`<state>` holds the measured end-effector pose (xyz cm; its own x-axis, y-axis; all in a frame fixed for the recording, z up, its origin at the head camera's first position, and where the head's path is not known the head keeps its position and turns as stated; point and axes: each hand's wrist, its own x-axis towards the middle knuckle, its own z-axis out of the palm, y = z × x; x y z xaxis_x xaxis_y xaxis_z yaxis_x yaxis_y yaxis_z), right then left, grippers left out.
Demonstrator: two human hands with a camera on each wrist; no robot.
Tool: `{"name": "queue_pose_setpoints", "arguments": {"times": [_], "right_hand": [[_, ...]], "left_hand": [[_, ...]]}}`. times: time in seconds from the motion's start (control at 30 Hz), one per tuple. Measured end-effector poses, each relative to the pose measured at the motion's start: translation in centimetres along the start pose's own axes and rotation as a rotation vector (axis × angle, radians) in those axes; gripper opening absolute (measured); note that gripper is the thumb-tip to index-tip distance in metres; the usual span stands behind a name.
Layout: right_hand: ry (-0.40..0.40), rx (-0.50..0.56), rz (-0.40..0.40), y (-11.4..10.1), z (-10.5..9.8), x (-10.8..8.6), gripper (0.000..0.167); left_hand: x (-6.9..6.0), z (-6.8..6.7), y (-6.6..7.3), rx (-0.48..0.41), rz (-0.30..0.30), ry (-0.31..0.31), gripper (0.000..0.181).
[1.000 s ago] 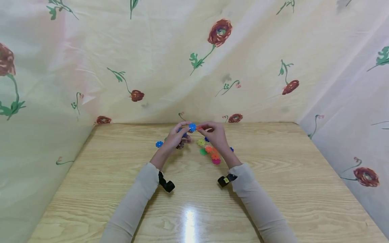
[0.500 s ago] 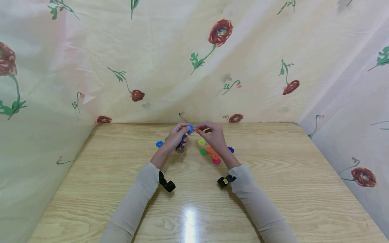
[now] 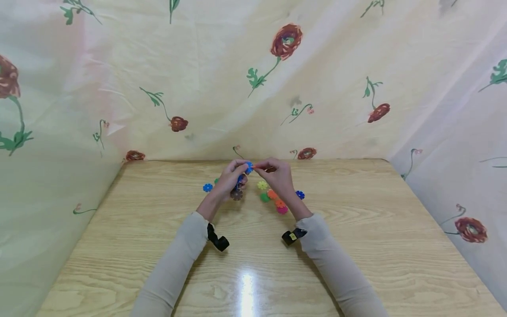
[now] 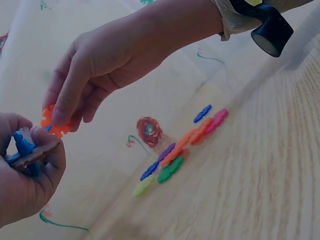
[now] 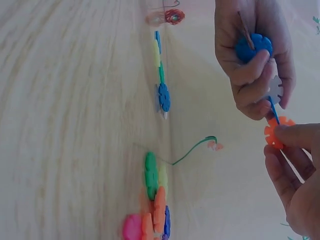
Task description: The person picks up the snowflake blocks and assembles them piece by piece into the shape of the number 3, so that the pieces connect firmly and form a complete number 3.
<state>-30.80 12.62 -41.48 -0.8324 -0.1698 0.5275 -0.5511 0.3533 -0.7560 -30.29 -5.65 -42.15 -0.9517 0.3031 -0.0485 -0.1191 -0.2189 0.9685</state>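
Wood-grain table [image 3: 356, 273] against floral cloth [image 3: 222, 79]. At frame centre, left hand [image 3: 227, 179] grips blue notched disc [image 3: 248, 167]; right hand [image 3: 280, 175] pinches orange notched disc [image 5: 270, 135] against its edge. Likely slotting step; next move probably needs notches aligned, steady push. Pink disc [image 3: 282, 211] lies lower right of hands.

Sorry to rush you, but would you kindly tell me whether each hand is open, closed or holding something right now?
Left hand: holding blue discs and a brown disc.
Right hand: pinching an orange disc.
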Motion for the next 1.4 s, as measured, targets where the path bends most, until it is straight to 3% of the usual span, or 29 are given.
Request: {"name": "queue_pose_setpoints", "arguments": {"times": [0.17, 0.5, 0.93, 1.2, 1.4], "right_hand": [[0.027, 0.013, 0.031, -0.8, 0.2, 0.0, 0.009], [-0.002, 0.022, 0.078, -0.5, 0.2, 0.0, 0.011], [-0.065, 0.040, 0.052, -0.8, -0.1, 0.1, 0.012], [-0.178, 0.013, 0.148, -1.3, -1.7, 0.8, 0.021], [-0.379, -0.098, 0.183, -0.8, -3.8, 1.0, 0.017]], "left_hand": [[0.0, 0.3, -0.1, 0.014, -0.008, 0.028, 0.036], [0.1, 0.3, -0.1, 0.010, -0.031, 0.092, 0.043], [0.1, -0.1, 0.0, -0.031, -0.001, 0.041, 0.025], [0.1, -0.5, 0.3, -0.006, 0.008, 0.041, 0.021], [0.0, -0.9, 0.4, -0.007, 0.023, 0.043, 0.018]]}}
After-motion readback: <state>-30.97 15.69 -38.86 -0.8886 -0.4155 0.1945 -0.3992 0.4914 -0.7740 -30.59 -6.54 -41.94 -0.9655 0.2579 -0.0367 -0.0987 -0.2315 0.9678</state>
